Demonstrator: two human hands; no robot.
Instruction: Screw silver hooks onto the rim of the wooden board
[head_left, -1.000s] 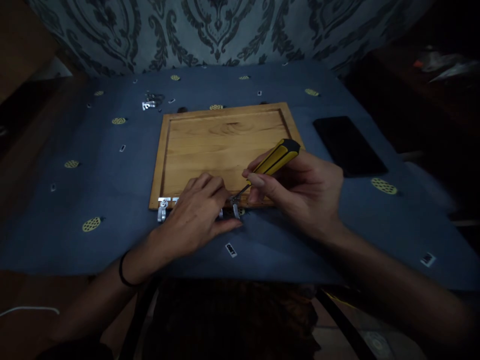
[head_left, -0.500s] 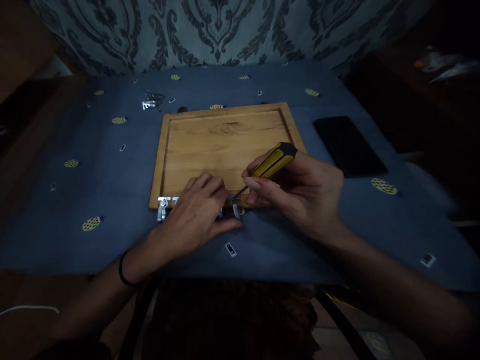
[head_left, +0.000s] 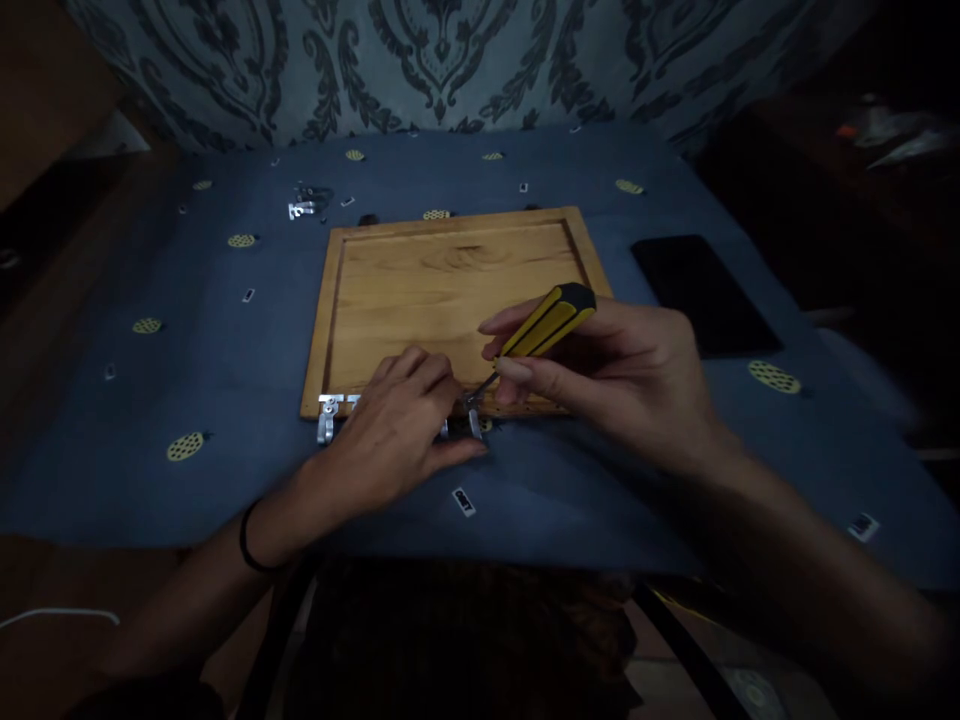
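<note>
A wooden board [head_left: 450, 290] with a raised rim lies on the cloth. Along its near edge sit several shiny metal brackets [head_left: 326, 418]. My left hand [head_left: 401, 425] lies over that edge, fingers bent on the wood and thumb below, closed round the edge at a metal bracket [head_left: 475, 424]. Its fingers hide part of the brackets. My right hand [head_left: 637, 385] grips a screwdriver [head_left: 546, 325] with a yellow and black handle. The shaft slants down to the left, and its tip is at the bracket beside my left fingers. Whether it sits in a screw is too dark to tell.
Several loose metal pieces [head_left: 304, 208] lie behind the board's far left corner. To the right of the board is a flat black tablet-like object [head_left: 705, 295]. A blue patterned tablecloth [head_left: 247, 370] covers the table, with a patterned curtain [head_left: 442, 60] behind.
The fingers of my right hand have loosened and shifted a little on the screwdriver handle. My left hand and the board stay in place; the view has moved slightly.
</note>
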